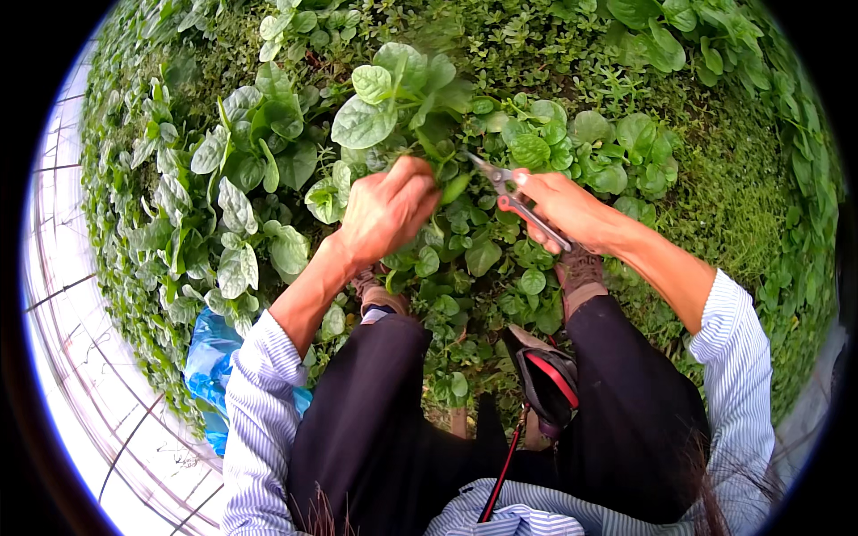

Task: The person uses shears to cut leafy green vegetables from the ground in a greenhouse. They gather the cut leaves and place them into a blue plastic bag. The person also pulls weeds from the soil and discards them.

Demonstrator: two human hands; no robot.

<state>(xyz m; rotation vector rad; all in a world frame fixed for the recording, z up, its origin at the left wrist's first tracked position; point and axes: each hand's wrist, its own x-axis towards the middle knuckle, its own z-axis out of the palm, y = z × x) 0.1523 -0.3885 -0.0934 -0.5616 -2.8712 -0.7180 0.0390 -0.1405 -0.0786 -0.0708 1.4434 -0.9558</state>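
My left hand (pixel 392 208) is curled around the stem of a leafy green shoot (pixel 395 100), whose broad, veined leaves spread above the knuckles. Motion blurs part of the shoot, and the fingertips are hidden beneath the hand. My right hand (pixel 570 208) grips a pair of pruning shears (pixel 509 194) with red and grey handles. Their blade tip points up and left, close to the shoot's lower stem; contact between them cannot be made out. Low broad-leaved plants (pixel 482 251) grow under and between both hands.
A blue plastic bag (pixel 211 362) lies beside my left sleeve. Between my legs sits an open dark pouch (pixel 549 378) with red trim, a red-and-black strap (pixel 506 462) running from it. My shoes (pixel 582 271) stand among the plants. Pale sheeting (pixel 80 348) borders the left side.
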